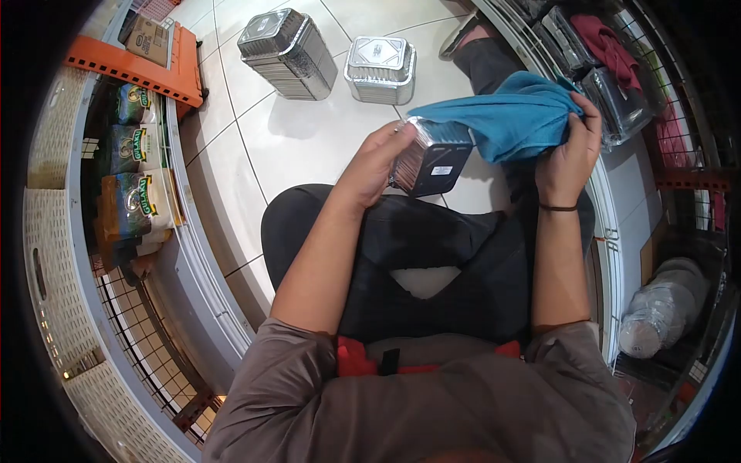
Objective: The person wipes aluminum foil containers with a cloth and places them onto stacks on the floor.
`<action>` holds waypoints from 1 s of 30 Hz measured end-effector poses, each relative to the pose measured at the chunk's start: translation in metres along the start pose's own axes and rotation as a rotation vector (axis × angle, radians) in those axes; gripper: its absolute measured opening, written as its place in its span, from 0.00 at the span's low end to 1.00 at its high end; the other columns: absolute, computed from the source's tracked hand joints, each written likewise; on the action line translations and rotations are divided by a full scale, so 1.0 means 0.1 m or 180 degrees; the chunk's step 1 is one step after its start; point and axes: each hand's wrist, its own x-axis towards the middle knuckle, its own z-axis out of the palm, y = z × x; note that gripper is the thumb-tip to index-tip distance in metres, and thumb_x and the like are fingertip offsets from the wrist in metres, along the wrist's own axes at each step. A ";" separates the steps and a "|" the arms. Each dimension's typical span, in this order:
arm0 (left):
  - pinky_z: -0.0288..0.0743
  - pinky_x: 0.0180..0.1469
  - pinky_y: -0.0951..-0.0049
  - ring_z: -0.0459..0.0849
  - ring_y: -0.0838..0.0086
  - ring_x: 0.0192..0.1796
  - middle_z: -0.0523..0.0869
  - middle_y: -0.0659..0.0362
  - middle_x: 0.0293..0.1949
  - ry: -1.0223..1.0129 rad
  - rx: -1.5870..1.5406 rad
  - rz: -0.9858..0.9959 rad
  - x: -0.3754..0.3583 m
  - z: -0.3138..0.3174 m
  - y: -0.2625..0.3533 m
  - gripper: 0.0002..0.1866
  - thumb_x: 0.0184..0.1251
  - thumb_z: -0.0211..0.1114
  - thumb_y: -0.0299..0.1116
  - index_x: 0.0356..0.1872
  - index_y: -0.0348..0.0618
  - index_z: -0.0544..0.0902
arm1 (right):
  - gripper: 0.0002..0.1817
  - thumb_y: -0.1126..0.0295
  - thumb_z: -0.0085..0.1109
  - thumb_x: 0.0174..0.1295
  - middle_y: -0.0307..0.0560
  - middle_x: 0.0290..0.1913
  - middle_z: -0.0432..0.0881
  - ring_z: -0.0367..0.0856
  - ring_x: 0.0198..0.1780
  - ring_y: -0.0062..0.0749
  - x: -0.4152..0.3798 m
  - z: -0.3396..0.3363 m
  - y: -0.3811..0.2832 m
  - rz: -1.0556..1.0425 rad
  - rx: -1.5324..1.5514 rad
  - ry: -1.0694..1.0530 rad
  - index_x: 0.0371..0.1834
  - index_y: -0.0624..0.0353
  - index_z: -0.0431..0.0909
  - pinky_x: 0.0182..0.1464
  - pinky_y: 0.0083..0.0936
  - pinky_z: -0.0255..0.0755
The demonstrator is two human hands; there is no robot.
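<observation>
My left hand [378,166] is closed around the side of a stack of foil trays [405,166], held tilted above my lap. A black panel [441,170] with a small white label faces me on this stack. In my right hand [575,150] a blue cloth [525,112] is bunched, its loose end stretching left over the top of the stack. The cloth hides part of the stack's upper side. On the floor ahead stand a tall stack of foil containers [305,65] and a shorter foil stack [380,73], both with lids or trays on top.
On the left, a shelf holds several Gulaku sugar packs [139,197] beside an orange rack part [131,69]. To the right, another shelf carries dark wrapped packs [617,100], a red cloth [606,46] and a plastic-wrapped roll [664,309]. White tiles [231,147] cover the floor.
</observation>
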 end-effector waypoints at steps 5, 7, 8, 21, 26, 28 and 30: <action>0.82 0.53 0.76 0.88 0.77 0.44 0.92 0.53 0.53 -0.0611 0.1331 -0.0475 0.01 -0.13 -0.01 0.19 0.87 0.62 0.38 0.64 0.33 0.83 | 0.17 0.76 0.47 0.81 0.49 0.55 0.83 0.80 0.52 0.28 -0.02 0.05 -0.10 0.0084 0.0838 0.0132 0.68 0.62 0.76 0.60 0.23 0.74; 0.82 0.53 0.76 0.88 0.77 0.44 0.91 0.53 0.53 -0.0847 0.1691 -0.0591 0.05 -0.19 -0.02 0.18 0.88 0.62 0.38 0.65 0.33 0.83 | 0.17 0.75 0.47 0.82 0.49 0.55 0.83 0.80 0.53 0.27 0.01 0.04 -0.16 0.0085 0.1054 0.0125 0.70 0.62 0.75 0.60 0.23 0.75; 0.82 0.54 0.76 0.89 0.77 0.44 0.92 0.52 0.53 -0.0858 0.1726 -0.0634 0.06 -0.22 -0.03 0.19 0.88 0.62 0.38 0.65 0.32 0.83 | 0.17 0.75 0.48 0.83 0.49 0.55 0.82 0.80 0.54 0.28 0.04 0.01 -0.20 0.0039 0.0968 0.0211 0.70 0.62 0.74 0.60 0.24 0.75; 0.89 0.59 0.65 0.93 0.64 0.56 0.90 0.47 0.60 -0.0241 -0.1505 -0.0752 0.03 0.13 -0.07 0.25 0.90 0.55 0.43 0.75 0.33 0.74 | 0.18 0.71 0.52 0.83 0.49 0.64 0.82 0.79 0.59 0.31 -0.38 0.41 -0.37 -0.0076 -0.0277 -0.0417 0.71 0.61 0.77 0.68 0.27 0.71; 0.89 0.61 0.64 0.92 0.63 0.60 0.88 0.46 0.65 -0.0141 -0.1742 -0.0587 -0.04 0.20 -0.16 0.26 0.91 0.54 0.42 0.77 0.35 0.72 | 0.28 0.67 0.61 0.78 0.55 0.66 0.80 0.75 0.66 0.49 -0.47 0.52 -0.13 -0.1493 -0.1850 -0.2518 0.80 0.57 0.73 0.69 0.44 0.70; 0.88 0.63 0.63 0.92 0.63 0.60 0.87 0.46 0.65 -0.0138 -0.1639 -0.0453 -0.02 0.13 -0.18 0.26 0.92 0.54 0.43 0.77 0.35 0.72 | 0.30 0.66 0.63 0.77 0.56 0.65 0.79 0.73 0.67 0.51 -0.56 0.55 -0.13 -0.1405 -0.1820 -0.2575 0.81 0.56 0.73 0.70 0.46 0.69; 0.87 0.65 0.63 0.91 0.63 0.61 0.87 0.47 0.66 -0.0143 -0.1443 -0.0214 -0.01 0.07 -0.19 0.25 0.92 0.53 0.43 0.77 0.35 0.71 | 0.33 0.64 0.65 0.75 0.59 0.65 0.78 0.70 0.69 0.56 -0.69 0.59 -0.17 -0.1209 -0.1784 -0.2678 0.82 0.54 0.71 0.71 0.50 0.68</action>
